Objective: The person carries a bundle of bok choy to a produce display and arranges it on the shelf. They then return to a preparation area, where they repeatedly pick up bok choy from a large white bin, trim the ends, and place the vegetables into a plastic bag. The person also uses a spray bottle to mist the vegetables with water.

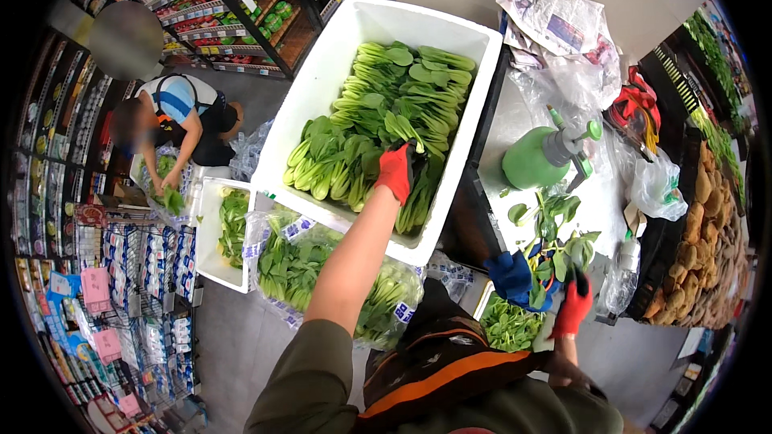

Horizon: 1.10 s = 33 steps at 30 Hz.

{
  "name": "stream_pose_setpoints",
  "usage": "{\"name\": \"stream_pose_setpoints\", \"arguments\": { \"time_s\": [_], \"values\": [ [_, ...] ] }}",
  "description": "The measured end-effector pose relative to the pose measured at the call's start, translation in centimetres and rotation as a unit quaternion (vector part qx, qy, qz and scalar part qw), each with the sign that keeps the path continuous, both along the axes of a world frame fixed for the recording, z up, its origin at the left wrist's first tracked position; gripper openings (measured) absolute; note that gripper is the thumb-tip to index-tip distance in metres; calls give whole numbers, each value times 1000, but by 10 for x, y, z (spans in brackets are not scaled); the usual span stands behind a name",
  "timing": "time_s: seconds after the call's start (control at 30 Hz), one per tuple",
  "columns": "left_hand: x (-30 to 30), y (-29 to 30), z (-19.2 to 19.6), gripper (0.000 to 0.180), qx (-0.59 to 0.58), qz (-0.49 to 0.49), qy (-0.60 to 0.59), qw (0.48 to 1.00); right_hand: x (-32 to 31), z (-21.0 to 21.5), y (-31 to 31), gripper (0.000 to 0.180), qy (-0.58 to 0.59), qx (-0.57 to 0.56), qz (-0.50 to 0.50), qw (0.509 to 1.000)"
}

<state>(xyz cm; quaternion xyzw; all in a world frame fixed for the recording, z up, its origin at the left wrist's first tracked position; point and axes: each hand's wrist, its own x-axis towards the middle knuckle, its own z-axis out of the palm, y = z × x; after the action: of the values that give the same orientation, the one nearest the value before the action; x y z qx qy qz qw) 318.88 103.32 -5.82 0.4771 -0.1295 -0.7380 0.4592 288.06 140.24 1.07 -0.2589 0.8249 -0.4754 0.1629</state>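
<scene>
A left hand [400, 170] in a red-and-black work glove is curled down onto bok choy [378, 133] packed in rows in a white foam crate [322, 80], apparently closing on a head near the crate's near edge; whether a stalk is already pinched cannot be told, since the fingertips are buried in leaves. A right hand [573, 305], gloved the same, is closed around the stems of a loose leafy bunch [555, 245] held up over the steel counter [507, 124] at right.

Brittle stalks could be snapped or leaves torn if the head is pulled out against its tightly packed neighbours. The loose bunch could shed leaves, as it is gripped only at the stems.

The crate is rested high, partly over a clear plastic bag of greens [297, 261] and a smaller white box [217, 261]. On the counter, a green pump sprayer [543, 157], crumpled plastic wrap [563, 28] and a blue glove [515, 277] are seen. Potatoes [700, 249] are piled at far right. A grey shop floor [233, 345] is visible below, with stocked shelves [201, 8] and a rack of small packets [145, 273] at left, where another person [181, 120] is crouched over greens.
</scene>
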Motion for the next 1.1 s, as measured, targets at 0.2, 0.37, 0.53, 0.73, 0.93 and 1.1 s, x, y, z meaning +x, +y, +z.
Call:
{"name": "stream_pose_setpoints", "arguments": {
  "time_s": [0.2,0.37,0.53,0.73,0.93,1.1],
  "values": [
    [-11,-44,-120,42,-50,-113,-270,955,-60,-82,247,19,-53,226,-241,942],
    [-48,-39,-96,50,-56,-142,-399,904,-42,-91,305,22,-102,435,-258,857],
    [-46,-34,-64,47,-102,-250,-498,824,-32,-55,255,25,-205,535,9,820],
    [-57,-32,-84,40,-98,-5,-292,951,-7,13,109,28,-471,409,130,771],
    [-34,-9,-14,19,-105,96,-28,989,79,88,-136,41,-38,103,446,888],
    [-2,33,62,19,-257,7,-162,953,143,64,-294,60,-64,-68,430,898]
  ]
}}
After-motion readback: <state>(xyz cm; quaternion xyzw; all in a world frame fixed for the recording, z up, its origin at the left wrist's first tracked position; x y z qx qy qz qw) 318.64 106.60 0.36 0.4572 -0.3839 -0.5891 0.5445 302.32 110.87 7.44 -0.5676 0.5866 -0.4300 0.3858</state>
